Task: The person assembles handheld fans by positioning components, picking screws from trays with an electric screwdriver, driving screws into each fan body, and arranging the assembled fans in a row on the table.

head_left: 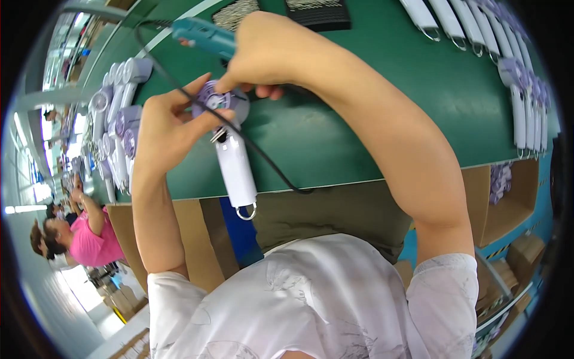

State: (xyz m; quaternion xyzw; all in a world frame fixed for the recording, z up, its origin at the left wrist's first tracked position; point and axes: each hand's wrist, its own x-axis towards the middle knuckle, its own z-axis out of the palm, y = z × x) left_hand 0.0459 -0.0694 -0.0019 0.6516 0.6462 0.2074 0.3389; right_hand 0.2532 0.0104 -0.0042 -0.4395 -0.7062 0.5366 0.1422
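Observation:
On the green worktable lies a handheld device with a white handle (235,167), a round lilac head (240,106) and a metal ring at its lower end. My left hand (164,128) pinches the head between thumb and fingers. The ring end reaches over the table's near edge. My right hand (260,54) is closed around a teal corded power tool (209,37), which looks like an electric screwdriver. Its tip is hidden behind the hand. Fingers of my right hand are at the far side of the lilac head. A black cord (269,163) crosses in front of the device.
More such devices lie in rows on the left (122,119) and right (520,78). At the far edge sit a black tray (326,21) and a pile of small pale pieces (236,15). Cardboard boxes (514,203) stand below the table; a person in pink (92,239) is at left.

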